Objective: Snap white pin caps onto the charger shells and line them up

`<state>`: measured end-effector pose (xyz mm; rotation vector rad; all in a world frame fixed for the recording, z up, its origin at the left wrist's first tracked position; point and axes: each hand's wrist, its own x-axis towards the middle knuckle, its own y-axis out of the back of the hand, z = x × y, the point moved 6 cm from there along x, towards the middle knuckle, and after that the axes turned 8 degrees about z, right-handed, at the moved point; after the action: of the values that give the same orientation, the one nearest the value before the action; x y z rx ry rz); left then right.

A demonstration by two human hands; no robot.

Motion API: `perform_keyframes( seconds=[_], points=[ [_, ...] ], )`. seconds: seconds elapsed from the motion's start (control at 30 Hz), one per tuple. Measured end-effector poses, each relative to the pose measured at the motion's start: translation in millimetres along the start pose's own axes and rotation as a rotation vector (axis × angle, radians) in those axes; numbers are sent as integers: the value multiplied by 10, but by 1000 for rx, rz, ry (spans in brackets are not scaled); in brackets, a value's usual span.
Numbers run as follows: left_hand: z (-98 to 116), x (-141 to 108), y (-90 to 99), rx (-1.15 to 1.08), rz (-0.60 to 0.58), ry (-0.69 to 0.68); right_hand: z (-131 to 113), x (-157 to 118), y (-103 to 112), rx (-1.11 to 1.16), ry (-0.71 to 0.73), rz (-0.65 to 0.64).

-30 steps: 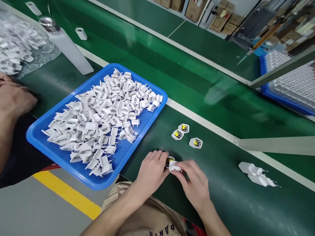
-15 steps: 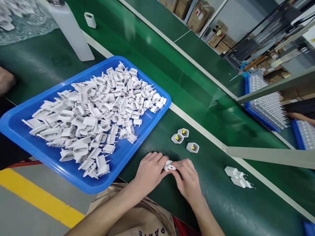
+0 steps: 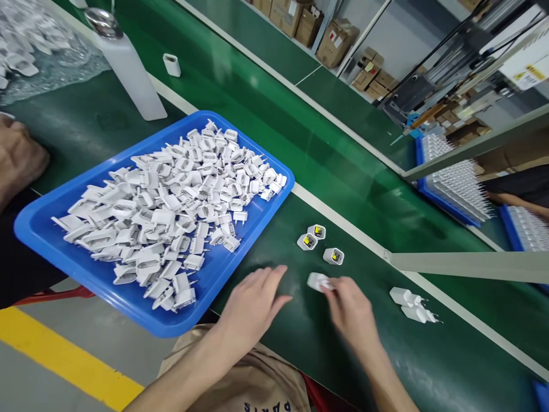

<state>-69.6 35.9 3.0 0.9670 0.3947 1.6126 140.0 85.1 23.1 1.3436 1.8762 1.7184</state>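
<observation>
My right hand (image 3: 351, 309) pinches a white plug adapter (image 3: 317, 281) on the green belt, and its fingers hide one end of it. My left hand (image 3: 253, 306) lies on the belt a little to the left, holding nothing, with its fingers apart. Ahead of the hands stand several white casings with yellow cores (image 3: 316, 237). Two assembled white adapters (image 3: 409, 303) with metal pins lie to the right of my right hand. A blue tray (image 3: 86, 280) heaped with white plug pieces (image 3: 171, 212) sits left of my left hand.
A co-worker's hand (image 3: 17, 154) rests at the far left, beside a plastic bag of white parts (image 3: 30, 57). A white bottle (image 3: 128, 74) lies on the belt. Blue trays of pinned white parts (image 3: 454, 183) and another forearm (image 3: 514, 201) are at the right.
My hands have come apart. The right hand has moved right with the adapter, now closed over its yellow core, and the left hand has let go. The view has shifted slightly.
</observation>
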Motion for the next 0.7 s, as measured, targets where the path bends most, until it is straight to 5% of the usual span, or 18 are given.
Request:
perform_keyframes(
  seconds=[0.13, 0.3, 0.4, 0.57, 0.7],
  points=[
    [-360, 112, 591, 337, 124, 28, 687, -288, 556, -330, -367, -43],
    [-660, 296, 569, 641, -69, 22, 869, -346, 963, -548, -589, 62],
    [-644, 323, 499, 635, -74, 7, 734, -54, 708, -366, -485, 108],
    [-511, 244, 687, 409, 40, 33, 658, 315, 6, -20, -331, -182],
    [-272, 163, 713, 18, 142, 193, 468, 234, -156, 218, -291, -342]
  ],
)
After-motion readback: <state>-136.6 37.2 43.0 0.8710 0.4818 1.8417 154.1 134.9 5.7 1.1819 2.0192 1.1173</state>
